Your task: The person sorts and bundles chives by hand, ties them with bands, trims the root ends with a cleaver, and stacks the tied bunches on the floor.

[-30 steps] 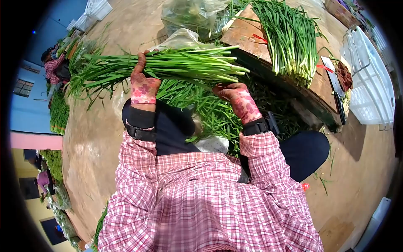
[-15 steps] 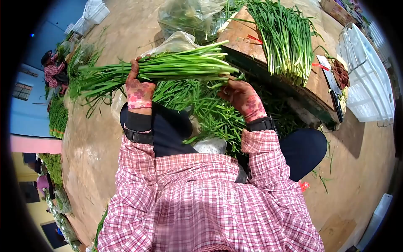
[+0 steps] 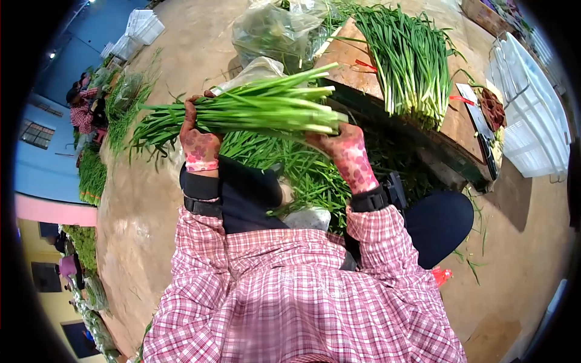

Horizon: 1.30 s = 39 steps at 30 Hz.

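Observation:
My left hand (image 3: 200, 142), in a floral glove, is closed around a bunch of garlic chives (image 3: 260, 112) held level over my lap. The leafy tips hang out to the left, and the pale stalk ends point right. Just under those ends, my right hand (image 3: 346, 150) has its fingers curled together against the stalks. Motion blur and the stalks hide what the right fingers pinch. Below both hands lies a heap of loose green leaves (image 3: 302, 172) between my knees.
On a low wooden table (image 3: 348, 51) at the upper right lie a large pile of chives (image 3: 411, 66), red ties and a dark-edged blade-like tool (image 3: 478, 115). A clear plastic bag (image 3: 275, 36) stands beyond, white crates (image 3: 526, 109) at right. Another person (image 3: 82, 112) sits far left.
The bunch has shifted slightly right, its stalk ends lifted toward the camera. My right hand has turned and drawn in below the ends. The left hand keeps its grip.

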Tool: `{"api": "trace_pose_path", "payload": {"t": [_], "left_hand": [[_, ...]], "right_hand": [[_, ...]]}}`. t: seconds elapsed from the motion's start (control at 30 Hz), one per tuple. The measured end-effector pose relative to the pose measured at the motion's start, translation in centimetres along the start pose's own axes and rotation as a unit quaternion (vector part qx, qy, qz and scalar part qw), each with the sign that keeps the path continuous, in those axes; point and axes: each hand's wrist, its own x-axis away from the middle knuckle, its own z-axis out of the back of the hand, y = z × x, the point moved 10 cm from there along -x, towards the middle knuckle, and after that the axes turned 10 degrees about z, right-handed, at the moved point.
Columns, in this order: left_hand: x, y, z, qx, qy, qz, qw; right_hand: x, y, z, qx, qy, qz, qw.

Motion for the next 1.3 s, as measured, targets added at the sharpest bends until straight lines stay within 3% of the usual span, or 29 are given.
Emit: {"api": "trace_pose_path", "payload": {"t": [0.1, 0.13, 0.17, 0.2, 0.23, 0.27, 0.33, 0.37, 0.4, 0.43, 0.53, 0.6, 0.73, 0.93, 1.0, 1.1, 1.2, 1.27, 1.3], "left_hand": [[0.6, 1.4, -2.4, -0.048, -0.084, -0.068, 0.993], [0.8, 1.9, -2.7, -0.052, -0.091, -0.08, 0.991], [1.1, 2.3, -3.0, -0.056, -0.096, -0.09, 0.99], [1.5, 2.6, -3.3, -0.059, -0.101, -0.101, 0.988], [1.8, 2.8, -3.5, -0.101, -0.086, -0.117, 0.984], [1.7, 2.9, -3.3, -0.081, -0.09, -0.112, 0.986], [1.2, 2.8, -2.6, -0.04, -0.096, -0.096, 0.99], [1.3, 2.5, -3.1, -0.055, -0.098, -0.098, 0.989], [1.4, 2.2, -2.8, -0.043, -0.089, -0.088, 0.991], [1.3, 1.9, -2.7, -0.031, -0.081, -0.079, 0.993], [1.3, 1.1, -3.2, -0.039, -0.087, -0.069, 0.993], [1.5, 0.6, -4.2, -0.057, -0.113, -0.067, 0.99], [1.3, 0.0, -3.6, -0.034, -0.11, -0.049, 0.992], [1.7, 0.2, -3.8, -0.071, -0.106, -0.062, 0.99], [1.8, 0.6, -3.5, -0.052, -0.109, -0.066, 0.99], [1.8, 1.2, -3.7, -0.069, -0.118, -0.079, 0.987], [1.4, 0.7, -3.6, -0.064, -0.131, -0.065, 0.987], [1.5, 0.1, -3.8, -0.051, -0.14, -0.043, 0.988], [1.5, -0.4, -4.1, -0.048, -0.142, -0.031, 0.988]], "right_hand": [[0.5, 3.2, 2.6, 0.072, 0.005, -0.04, 0.997], [0.4, 3.3, 4.5, 0.074, 0.051, -0.01, 0.996], [1.0, 4.6, 6.7, 0.087, 0.086, -0.054, 0.991], [1.8, 7.4, 9.5, 0.195, 0.062, -0.149, 0.967], [2.1, 9.1, 12.0, 0.365, 0.025, -0.171, 0.915], [2.4, 9.2, 13.1, 0.522, -0.011, -0.186, 0.832], [1.9, 4.9, 11.7, 0.442, 0.07, 0.025, 0.894], [1.0, 2.7, 10.0, 0.292, 0.063, 0.104, 0.949], [0.6, 1.6, 8.2, 0.124, 0.077, 0.043, 0.988], [0.6, -0.8, 5.9, 0.026, 0.045, 0.041, 0.998], [0.4, -2.4, 2.6, -0.104, 0.02, -0.013, 0.994], [0.1, -3.0, 1.7, -0.101, -0.004, -0.006, 0.995], [0.2, -0.1, 1.3, -0.237, 0.042, -0.052, 0.969], [0.7, 0.6, 1.8, -0.18, -0.009, -0.049, 0.982], [1.0, 2.6, 3.9, -0.223, 0.052, -0.074, 0.971], [1.8, 1.2, 8.0, -0.011, 0.177, 0.011, 0.984], [3.0, -6.8, 6.1, 0.229, 0.191, 0.279, 0.913], [2.2, -7.4, 4.2, 0.273, 0.114, 0.258, 0.92], [2.3, -7.0, 4.5, 0.26, 0.139, 0.279, 0.914]]}}
